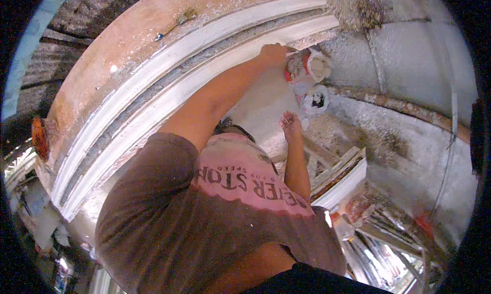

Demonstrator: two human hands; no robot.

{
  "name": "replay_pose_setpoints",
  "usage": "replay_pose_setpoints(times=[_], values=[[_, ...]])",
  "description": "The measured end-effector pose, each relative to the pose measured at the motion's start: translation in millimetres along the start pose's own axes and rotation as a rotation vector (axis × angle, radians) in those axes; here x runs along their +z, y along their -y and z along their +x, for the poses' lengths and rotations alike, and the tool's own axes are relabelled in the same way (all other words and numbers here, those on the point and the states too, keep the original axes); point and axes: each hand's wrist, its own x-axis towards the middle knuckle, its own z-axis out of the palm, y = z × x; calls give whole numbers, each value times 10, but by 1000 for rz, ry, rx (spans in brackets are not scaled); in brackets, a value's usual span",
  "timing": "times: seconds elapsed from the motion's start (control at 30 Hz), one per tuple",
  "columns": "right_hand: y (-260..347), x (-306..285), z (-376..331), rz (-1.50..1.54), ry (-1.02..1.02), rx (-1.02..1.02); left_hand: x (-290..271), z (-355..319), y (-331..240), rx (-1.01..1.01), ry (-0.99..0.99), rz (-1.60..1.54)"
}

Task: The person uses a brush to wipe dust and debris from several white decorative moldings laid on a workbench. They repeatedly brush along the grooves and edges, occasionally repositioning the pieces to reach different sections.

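Note:
Two long white mouldings point(169, 81) lie side by side along a tan workbench point(97, 58). My left arm stretches across the near one, and my left hand point(273, 54) is closed at its edge, close to its right end. Whatever the fingers hold there is too small and blurred to name. My right hand point(290, 124) is raised off to the right, its fingers apart and nothing visible in them. Just beyond it stands a white container point(315, 100) with a dark inside. A red-and-white bag point(296, 69) sits to the right of my left hand.
A small tool with a worn head point(185, 15) lies on the far side of the bench. An open white bag point(320, 67) stands against a grey wall point(419, 58). Wooden boards point(337, 173) lean to my right. A rusty round piece point(39, 138) sits at the bench's left edge.

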Motion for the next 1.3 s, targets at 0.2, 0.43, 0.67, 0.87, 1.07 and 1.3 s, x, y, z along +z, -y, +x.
replay_pose_setpoints(times=[0.2,0.43,0.67,0.87,1.07,1.3], values=[[1001,1714,-510,193,268,-258,227,-359,-177,194,-141,-322],[1244,3076,116,-882,527,-804,-225,-1104,834,-50,-631,-335],[1941,3663,449,-1789,1122,-1626,-295,-2118,1262,-673,-575,302],[2008,3917,841,-1937,1476,-1752,9,-2373,1042,-756,-807,-62],[1763,4226,629,-1915,1645,-1285,78,-2527,817,-971,-923,27],[2465,4181,1206,-1599,1379,-867,-101,-1948,950,-762,-795,208]])
